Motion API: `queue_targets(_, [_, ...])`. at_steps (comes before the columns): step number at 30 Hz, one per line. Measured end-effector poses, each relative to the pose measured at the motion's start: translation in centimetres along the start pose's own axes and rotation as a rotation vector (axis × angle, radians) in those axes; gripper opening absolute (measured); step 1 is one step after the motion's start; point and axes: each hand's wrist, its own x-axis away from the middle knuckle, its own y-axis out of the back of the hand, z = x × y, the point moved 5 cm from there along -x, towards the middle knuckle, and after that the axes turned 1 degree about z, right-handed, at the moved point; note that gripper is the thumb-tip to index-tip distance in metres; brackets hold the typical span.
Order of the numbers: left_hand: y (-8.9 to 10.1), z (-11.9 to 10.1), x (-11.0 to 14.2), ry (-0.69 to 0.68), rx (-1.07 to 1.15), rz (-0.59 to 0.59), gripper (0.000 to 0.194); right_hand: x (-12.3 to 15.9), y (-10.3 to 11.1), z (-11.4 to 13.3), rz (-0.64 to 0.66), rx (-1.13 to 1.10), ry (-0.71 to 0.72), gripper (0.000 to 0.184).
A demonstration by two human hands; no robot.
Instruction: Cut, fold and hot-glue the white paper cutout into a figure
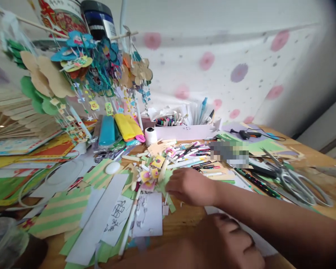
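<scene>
- reaching step imo: right hand (pixel 191 186) by green paper strip (pixel 171 205), can't tell grip
- left hand (pixel 229 242) curled, can't tell if gripping
- calls for gentle pinching

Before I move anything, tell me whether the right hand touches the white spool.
Apart. The head view shows it plainly: the right hand stops short of the white spool, with small yellow paper pieces visible between them.
</scene>
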Motion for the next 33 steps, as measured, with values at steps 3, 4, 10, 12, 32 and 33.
queue_targets(3, [0.2,-0.7,-0.5,-0.185,-0.036,-0.132,0.028,5.3,1.9,-3.0,-0.099,-0.13,-0.22,0.02])
queue_targets(4, [0.1,-0.5,-0.6,-0.19,-0.039,-0.154,0.023,7.3,2.4,-3.9,-0.137,-0.182,-0.288,0.021])
queue_targets(10, [0.2,0.2,-0.5,-0.2,-0.016,-0.258,0.013,18.2,4.0,-5.7,-0.274,-0.241,-0.649,0.023])
queue_targets(12, [0.5,0.4,-0.6,-0.163,-0.006,-0.24,0.011,20.6,3.6,-5.3,-0.268,-0.239,-0.712,0.02])
queue_targets(32, [1.2,7.9,-0.2,0.519,0.122,-0.219,0.024,20.5,-0.8,-5.4,-0.086,-0.332,-0.6,0.025])
queue_targets(33, [1.1,7.8,-0.2,0.502,0.118,-0.209,0.026,20.1,-1.0,-5.5,-0.068,-0.334,-0.603,0.026])
